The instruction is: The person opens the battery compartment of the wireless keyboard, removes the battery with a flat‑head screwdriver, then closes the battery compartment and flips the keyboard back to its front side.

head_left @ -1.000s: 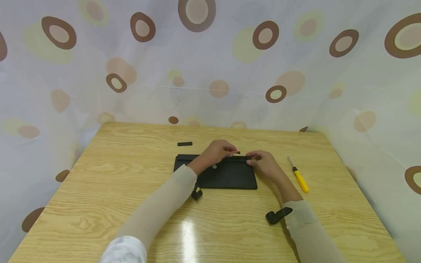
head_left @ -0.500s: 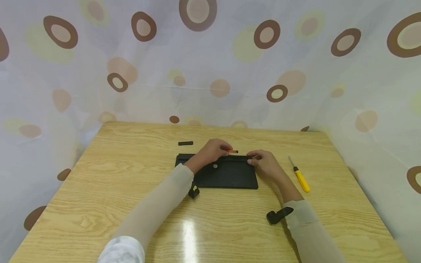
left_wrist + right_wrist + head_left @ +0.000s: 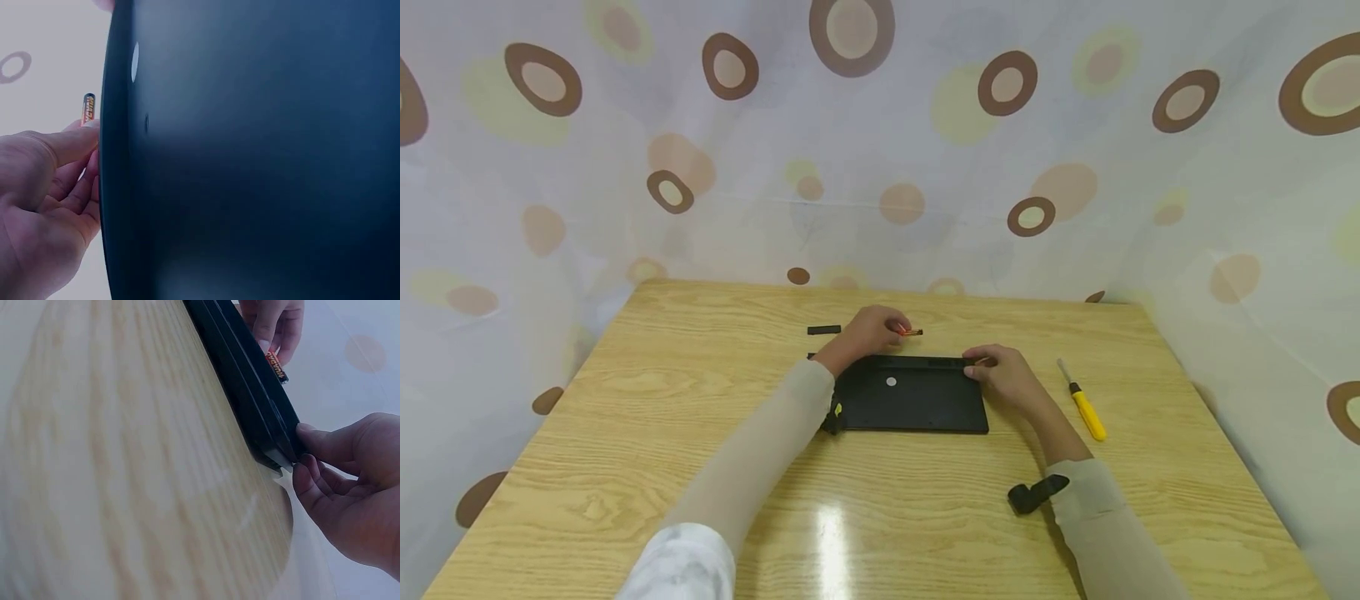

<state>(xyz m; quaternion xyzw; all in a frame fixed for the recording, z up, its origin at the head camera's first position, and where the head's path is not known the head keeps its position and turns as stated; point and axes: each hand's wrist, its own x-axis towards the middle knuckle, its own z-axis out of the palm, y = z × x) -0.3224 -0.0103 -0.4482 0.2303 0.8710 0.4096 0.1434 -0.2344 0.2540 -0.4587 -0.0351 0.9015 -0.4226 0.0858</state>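
Note:
A flat black panel [image 3: 917,402], like a keyboard lying face down, rests on the table with a small round pale sticker on it. Near its far right edge shows an open slot [image 3: 946,362]. My left hand [image 3: 874,328] pinches a slim red-and-black battery [image 3: 912,332] just beyond the panel's far edge. In the left wrist view the battery [image 3: 89,107] sticks up past the thumb, while the panel hides part of the fingers. My right hand [image 3: 1006,375] grips the panel's far right corner between thumb and fingers, as the right wrist view also shows.
A small black strip-shaped cover [image 3: 823,330] lies behind the panel to the left. To the right is a screwdriver [image 3: 1086,412] with a yellow handle, its tip pointing away. The wooden table [image 3: 625,417] meets a patterned curtain at the back and sides.
My left hand has moved left and away from the slot with the battery, beyond the panel's far edge. The slot is now uncovered. My right hand has stayed at the corner.

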